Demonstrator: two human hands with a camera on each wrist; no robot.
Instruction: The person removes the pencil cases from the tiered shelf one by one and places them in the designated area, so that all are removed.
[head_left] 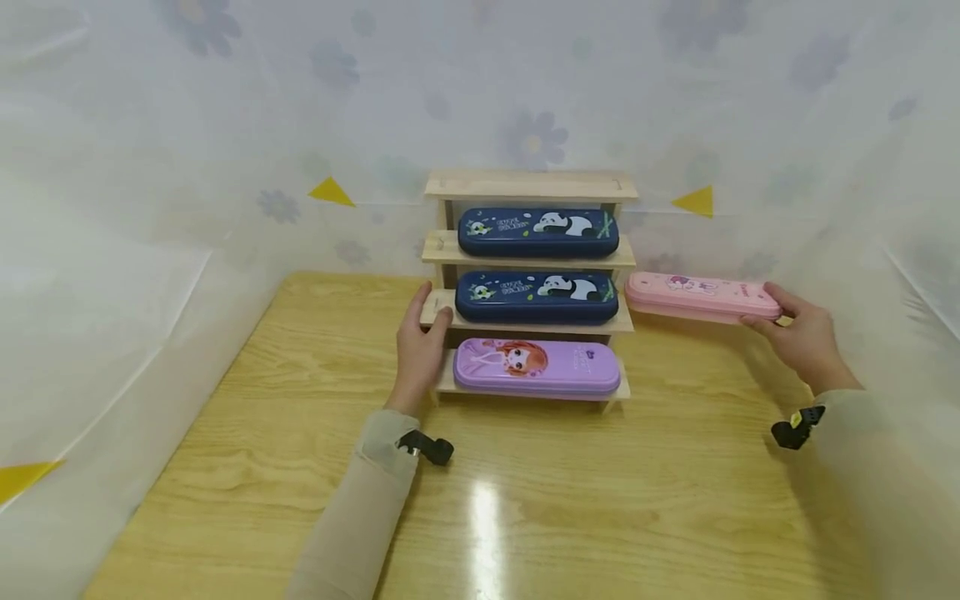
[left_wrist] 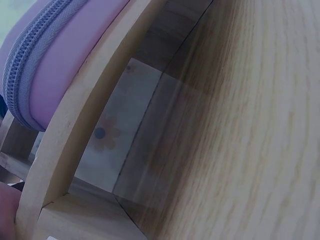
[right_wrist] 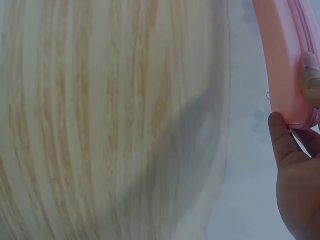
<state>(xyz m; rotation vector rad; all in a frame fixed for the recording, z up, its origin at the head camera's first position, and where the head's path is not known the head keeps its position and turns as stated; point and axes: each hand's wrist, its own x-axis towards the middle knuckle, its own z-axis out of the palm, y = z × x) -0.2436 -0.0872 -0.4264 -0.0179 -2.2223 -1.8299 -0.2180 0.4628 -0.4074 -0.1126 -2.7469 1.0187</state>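
Note:
My right hand (head_left: 806,337) grips the right end of a pink pencil case (head_left: 701,297) with a rabbit print, thumb along its front side. The case is held level just right of the wooden stepped rack (head_left: 531,185). In the right wrist view, fingers and thumb pinch the pink case (right_wrist: 285,65) near its zipper. My left hand (head_left: 422,354) holds the rack's left edge, its thumb by the second-lowest shelf. Two dark blue panda pencil cases, an upper one (head_left: 538,233) and a lower one (head_left: 537,297), lie on the middle shelves. A purple pencil case (head_left: 537,367) lies on the lowest shelf.
The rack stands on a wood-grain table (head_left: 525,492) near its back edge. Pale flowered sheeting (head_left: 450,92) hangs behind and at both sides. Yellow triangles, one on the left (head_left: 331,192) and one on the right (head_left: 696,202), mark the back sheeting.

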